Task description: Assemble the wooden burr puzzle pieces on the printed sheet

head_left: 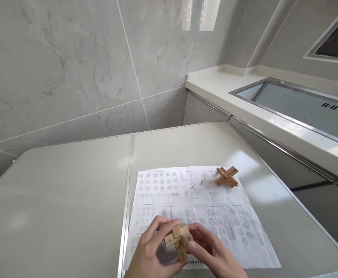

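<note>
Between my two hands, low in the head view, is a wooden interlocking puzzle of light blocks with black numbers on some ends. My left hand grips it from the left, fingers over the top and thumb at the bottom. From the right, my right hand presses its thumb on a numbered block, with the other fingers behind it. A second wooden puzzle, darker and cross-shaped, rests on the far right corner of a printed instruction sheet. Small diagrams cover the sheet, which lies beneath my hands.
The sheet lies on a pale folding table with a metal seam running across it. Behind stands a grey tiled wall. To the right, a white counter holds a glass-topped panel in a metal frame.
</note>
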Available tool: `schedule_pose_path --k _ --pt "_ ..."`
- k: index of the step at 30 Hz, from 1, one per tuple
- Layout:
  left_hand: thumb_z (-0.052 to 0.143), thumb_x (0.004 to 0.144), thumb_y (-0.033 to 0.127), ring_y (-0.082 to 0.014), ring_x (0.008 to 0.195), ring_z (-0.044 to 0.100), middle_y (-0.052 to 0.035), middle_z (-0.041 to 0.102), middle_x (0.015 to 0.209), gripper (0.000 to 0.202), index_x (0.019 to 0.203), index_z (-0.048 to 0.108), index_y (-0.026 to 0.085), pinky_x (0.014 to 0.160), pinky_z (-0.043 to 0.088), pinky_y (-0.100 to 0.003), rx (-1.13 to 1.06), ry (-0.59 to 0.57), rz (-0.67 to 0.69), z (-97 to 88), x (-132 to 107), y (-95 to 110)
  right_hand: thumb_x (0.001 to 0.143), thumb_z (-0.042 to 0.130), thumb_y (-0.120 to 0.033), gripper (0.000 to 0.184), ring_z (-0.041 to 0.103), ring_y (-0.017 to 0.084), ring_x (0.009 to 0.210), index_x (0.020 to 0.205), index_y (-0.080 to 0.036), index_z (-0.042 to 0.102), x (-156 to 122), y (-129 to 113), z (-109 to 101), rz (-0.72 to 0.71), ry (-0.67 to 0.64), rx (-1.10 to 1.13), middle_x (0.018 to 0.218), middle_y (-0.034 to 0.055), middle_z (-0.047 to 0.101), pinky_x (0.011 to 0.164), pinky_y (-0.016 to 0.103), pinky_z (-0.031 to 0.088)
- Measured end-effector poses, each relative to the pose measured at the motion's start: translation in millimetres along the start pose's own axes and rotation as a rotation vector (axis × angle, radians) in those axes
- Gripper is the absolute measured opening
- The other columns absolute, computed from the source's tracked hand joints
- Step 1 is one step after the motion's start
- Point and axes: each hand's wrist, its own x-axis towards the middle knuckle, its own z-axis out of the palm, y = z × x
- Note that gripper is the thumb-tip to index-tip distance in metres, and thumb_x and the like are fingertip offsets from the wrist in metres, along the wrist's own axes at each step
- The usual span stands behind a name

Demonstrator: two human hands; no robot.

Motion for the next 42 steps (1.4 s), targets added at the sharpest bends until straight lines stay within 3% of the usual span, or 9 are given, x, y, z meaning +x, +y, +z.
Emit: schedule_pose_path --k 7,12,16,22,27,30,35,39,42 --pt "0.084 0.087 0.027 -0.019 0.099 0.074 -0.0042 0.069 0.12 0.061 0.143 0.061 0.036 0.088 0.063 -0.026 -0.093 -0.123 -0.023 1.6 8 6 0.082 0.083 -0.069 0.07 0.076 0.032 0.106 0.132 -0.026 0.061 -3 5 2 0.032 -0.052 0.051 0.112 0.011 0.077 0.096 0.043 0.056" --pt "0.088 0.077 0.022 -0.021 0.096 0.073 -0.0027 0.071 0.113 0.068 0.139 0.065 0.037 0.084 0.062 -0.027 -0.139 -0.103 -0.137 -1.8 8 6 0.096 0.061 -0.076 0.063 0.076 0.027 0.1 0.137 -0.029 0.058 -1 5 0 -0.016 -0.053 -0.004 0.112 0.0093 0.075 0.092 0.04 0.058" --pt "0.094 0.07 0.024 -0.0238 0.104 0.071 -0.0023 0.071 0.116 0.074 0.137 0.068 0.04 0.092 0.061 -0.031 -0.166 -0.14 -0.254 -5.9 8 9 0.106 0.048 -0.068 0.05 0.07 0.021 0.078 0.118 -0.024 0.067 3 1 -3 -0.125 -0.034 -0.267 0.093 0.0069 0.07 0.071 0.031 0.059" --pt "0.082 0.082 0.02 -0.02 0.094 0.071 -0.0037 0.069 0.113 0.061 0.138 0.068 0.038 0.09 0.06 -0.029 -0.234 -0.223 -0.199 -8.9 17 15 0.105 0.052 -0.066 0.052 0.063 0.018 0.078 0.083 -0.021 0.064 5 4 -6 -0.174 0.021 -0.295 0.106 0.0087 0.06 0.068 0.027 0.056" --pt "0.094 0.07 0.019 -0.0237 0.106 0.069 -0.0037 0.067 0.126 0.088 0.147 0.06 0.044 0.098 0.059 -0.035 -0.218 -0.272 -0.287 -9.9 20 5 0.102 0.05 -0.072 0.059 0.066 0.02 0.081 0.075 -0.022 0.064 5 7 -15 -0.172 0.125 -0.328 0.11 0.0105 0.064 0.065 0.026 0.056" --pt "0.094 0.073 0.029 -0.0249 0.109 0.069 -0.0048 0.068 0.129 0.089 0.152 0.055 0.044 0.105 0.057 -0.04 -0.13 -0.199 -0.291 -15.5 23 -13 0.101 0.051 -0.072 0.061 0.068 0.021 0.082 0.072 -0.021 0.068 3 -1 -32 -0.195 0.293 -0.423 0.118 0.0116 0.069 0.073 0.028 0.059" --pt "0.066 0.099 0.049 -0.0222 0.1 0.07 -0.0052 0.071 0.112 0.039 0.136 0.068 0.036 0.096 0.059 -0.035 0.035 0.045 -0.275 -42.7 42 -54 0.1 0.054 -0.07 0.054 0.065 0.018 0.071 0.086 -0.022 0.077 -5 -16 -79 -0.295 0.663 -0.575 0.124 0.0114 0.071 0.07 0.029 0.06" --pt "0.062 0.099 0.054 -0.0195 0.078 0.064 -0.0051 0.071 0.097 0.035 0.116 0.074 0.026 0.074 0.056 -0.029 0.08 0.258 -0.25 -70.1 59 -85 0.095 0.06 -0.072 0.053 0.07 0.021 0.076 0.092 -0.023 0.08 -11 -16 -118 -0.246 0.871 -0.716 0.129 0.0128 0.07 0.059 0.027 0.06" --pt "0.065 0.095 0.056 -0.0171 0.064 0.054 0.0 0.062 0.074 0.036 0.1 0.073 0.022 0.059 0.048 -0.025 0.033 0.341 -0.303 -85.9 64 -101 0.089 0.062 -0.076 0.056 0.073 0.024 0.08 0.089 -0.023 0.081 -11 -11 -140 -0.232 0.933 -0.812 0.127 0.0147 0.072 0.054 0.027 0.06"
